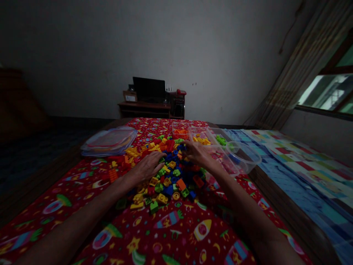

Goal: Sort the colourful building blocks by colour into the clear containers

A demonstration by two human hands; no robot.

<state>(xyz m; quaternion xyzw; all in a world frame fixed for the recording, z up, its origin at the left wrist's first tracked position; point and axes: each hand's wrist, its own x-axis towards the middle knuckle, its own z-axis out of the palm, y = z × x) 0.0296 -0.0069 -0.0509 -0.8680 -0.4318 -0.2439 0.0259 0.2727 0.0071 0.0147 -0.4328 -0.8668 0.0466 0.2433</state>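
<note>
A heap of small toy building bricks (167, 182) in yellow, orange, red, green and blue lies on a red patterned cloth. My left hand (149, 166) rests on the heap's left side, fingers stretched out over the bricks and holding nothing that I can see. At the far right part of the heap is my right hand (195, 152), fingers bent and close together beside blue bricks. What its fingertips hold, if anything, is too dark to make out.
Clear plastic tubs stand at the right: one with orange bricks (181, 134), one with yellow bricks (202, 140), one with green bricks (221, 140). A round clear tub (249, 158) sits nearest the table's right edge. Stacked lids (110, 141) lie at the left.
</note>
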